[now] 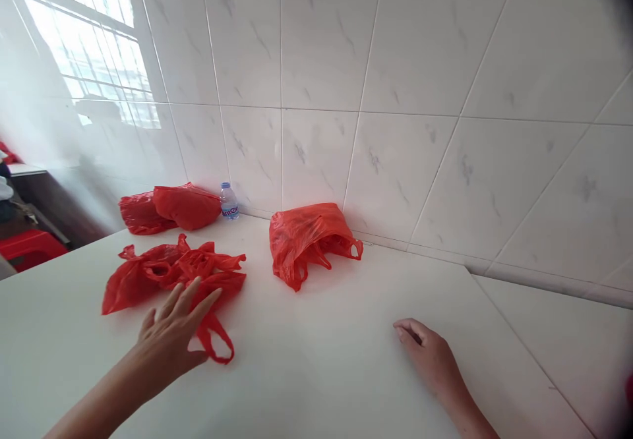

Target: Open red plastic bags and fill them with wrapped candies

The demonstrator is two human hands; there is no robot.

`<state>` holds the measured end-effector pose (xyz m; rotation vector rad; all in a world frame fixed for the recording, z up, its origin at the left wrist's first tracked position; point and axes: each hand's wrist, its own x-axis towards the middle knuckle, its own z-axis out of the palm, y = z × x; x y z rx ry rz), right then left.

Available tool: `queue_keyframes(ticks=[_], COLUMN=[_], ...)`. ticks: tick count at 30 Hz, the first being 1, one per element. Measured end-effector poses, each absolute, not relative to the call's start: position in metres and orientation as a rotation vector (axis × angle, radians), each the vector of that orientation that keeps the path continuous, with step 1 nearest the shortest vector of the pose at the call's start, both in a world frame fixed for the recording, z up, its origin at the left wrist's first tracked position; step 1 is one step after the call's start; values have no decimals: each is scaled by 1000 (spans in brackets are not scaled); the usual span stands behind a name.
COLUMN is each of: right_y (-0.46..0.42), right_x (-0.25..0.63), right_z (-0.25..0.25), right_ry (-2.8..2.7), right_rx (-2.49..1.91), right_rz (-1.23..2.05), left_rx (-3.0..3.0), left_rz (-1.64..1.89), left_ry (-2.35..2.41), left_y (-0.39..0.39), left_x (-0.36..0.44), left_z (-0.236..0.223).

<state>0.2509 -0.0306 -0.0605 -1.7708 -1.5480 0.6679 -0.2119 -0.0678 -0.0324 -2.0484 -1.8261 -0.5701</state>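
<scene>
My left hand, fingers spread, hovers over or touches the near side of a heap of crumpled red plastic bags; I cannot tell whether there is contact. A looped bag handle sticks out beside its thumb. My right hand rests near the table surface at the right, its fingers curled together with nothing visible in them. Another red plastic bag stands against the wall between the hands, its opening and handles facing forward.
Two full red bags lie at the back left by the wall. A small clear bottle with a blue cap stands beside them. The white table meets a tiled wall. A red stool shows beyond the left edge.
</scene>
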Motion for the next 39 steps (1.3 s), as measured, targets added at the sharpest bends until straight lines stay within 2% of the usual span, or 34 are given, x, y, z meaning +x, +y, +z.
queue_keyframes(ticks=[5, 9, 15, 18, 22, 28, 32, 39], right_y=[-19, 9, 54, 66, 71, 62, 55, 19], right_x=[213, 150, 75, 68, 75, 75, 79, 136], right_z=[-66, -70, -65, -63, -61, -53, -53, -55], right_ry=[-1560, -1648, -1497, -1451, -1451, -1498, -1531, -1556], right_rx=[-1648, -1371, -1302, -1234, -1230, -1201, -1248, -1408], right_rz=[400, 283, 576, 741, 784, 804, 786, 701], left_rx=[-2424, -2466, -2073, -2103, -2145, -2092, -2253, -2252], left_rz=[-782, -1099, -1354, -1330, -1263, -993, -853, -890], left_ry=[-1722, -1711, -1906, -1886, -1903, -1697, -1708, -1845], left_y=[-51, 3, 77, 86, 85, 82, 111, 163], left_x=[-144, -93, -64, -63, -62, -40, -24, -39], left_z=[-1, -4, -35, -48, -55, -15, 11, 9])
